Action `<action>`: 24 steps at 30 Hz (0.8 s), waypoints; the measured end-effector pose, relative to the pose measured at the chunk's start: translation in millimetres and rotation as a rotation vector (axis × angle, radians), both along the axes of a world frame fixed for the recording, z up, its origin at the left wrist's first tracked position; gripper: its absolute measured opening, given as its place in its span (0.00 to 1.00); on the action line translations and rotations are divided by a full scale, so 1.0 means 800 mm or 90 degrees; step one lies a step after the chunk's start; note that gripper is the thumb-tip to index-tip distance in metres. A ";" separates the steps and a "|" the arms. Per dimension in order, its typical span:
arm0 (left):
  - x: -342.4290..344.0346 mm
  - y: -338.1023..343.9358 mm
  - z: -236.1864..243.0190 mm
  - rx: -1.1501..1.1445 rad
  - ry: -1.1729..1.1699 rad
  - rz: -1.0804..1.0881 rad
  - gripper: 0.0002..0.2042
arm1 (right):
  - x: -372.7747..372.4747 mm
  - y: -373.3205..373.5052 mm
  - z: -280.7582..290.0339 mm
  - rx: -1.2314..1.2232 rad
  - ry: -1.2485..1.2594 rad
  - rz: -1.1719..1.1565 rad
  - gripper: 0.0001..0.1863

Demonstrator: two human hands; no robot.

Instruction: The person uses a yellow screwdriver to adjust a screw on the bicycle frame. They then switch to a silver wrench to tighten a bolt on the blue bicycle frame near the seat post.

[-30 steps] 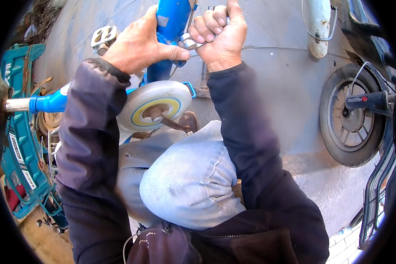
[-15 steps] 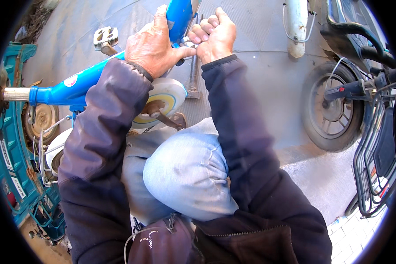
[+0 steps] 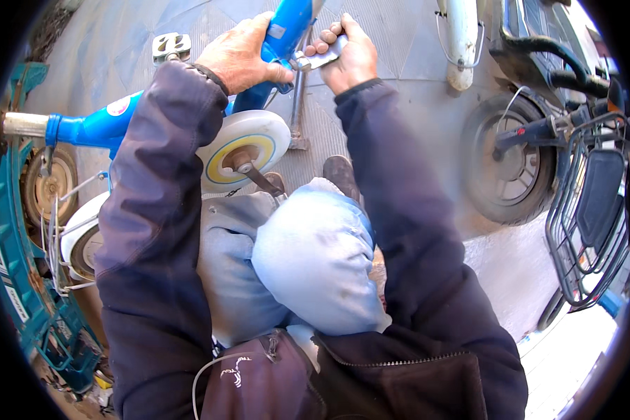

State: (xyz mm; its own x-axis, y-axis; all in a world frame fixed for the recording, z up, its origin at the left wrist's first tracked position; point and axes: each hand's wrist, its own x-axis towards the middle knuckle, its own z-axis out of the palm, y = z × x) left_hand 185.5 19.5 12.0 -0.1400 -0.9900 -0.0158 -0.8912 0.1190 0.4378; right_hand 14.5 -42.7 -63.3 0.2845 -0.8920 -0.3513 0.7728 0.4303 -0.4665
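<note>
A blue bicycle frame (image 3: pixel 285 31) slants across the upper left. My left hand (image 3: pixel 236 59) is closed around its upright tube, its thumb lying near the clamp at the joint. In my right hand (image 3: pixel 355 61) is a silver wrench (image 3: pixel 334 52), fingers curled over its handle. The wrench's head meets a small metal fitting beside the tube; the exact contact is too small to make out. Below my left wrist sits a white chain guard disc (image 3: pixel 278 131) with a yellow ring and a crank arm (image 3: pixel 264 182). A pale pedal (image 3: pixel 171 46) shows beyond my left sleeve.
A metal bar (image 3: pixel 298 105) stands down to the ribbed floor near my shoes. To the right are a scooter wheel (image 3: pixel 514 164) and a black wire rack (image 3: pixel 563 238). A white tube (image 3: pixel 460 49) is at the top right. A teal cart (image 3: pixel 21 280) borders the left.
The wrench now shows plainly in my right hand, where it was mostly hidden. My left hand has shifted slightly left and down on the frame. The whole view has moved a little.
</note>
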 end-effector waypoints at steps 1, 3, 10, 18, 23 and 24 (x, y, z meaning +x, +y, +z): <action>0.004 0.001 0.002 0.013 -0.010 -0.031 0.38 | -0.008 0.003 0.003 -0.084 0.149 -0.016 0.13; 0.008 0.002 0.004 0.065 -0.059 -0.075 0.37 | -0.029 0.011 0.014 -0.382 0.675 -0.079 0.10; 0.010 0.004 0.004 0.066 -0.064 -0.071 0.34 | -0.063 0.023 0.055 -1.219 1.100 0.124 0.17; 0.009 0.004 0.009 0.075 -0.041 -0.070 0.33 | -0.017 -0.052 0.105 -1.012 1.078 0.892 0.19; 0.011 0.002 0.011 0.110 -0.023 -0.073 0.32 | 0.007 -0.069 0.099 -0.740 1.076 1.147 0.29; 0.011 0.003 0.011 0.105 -0.018 -0.076 0.32 | 0.008 -0.070 0.097 -0.739 1.035 1.166 0.33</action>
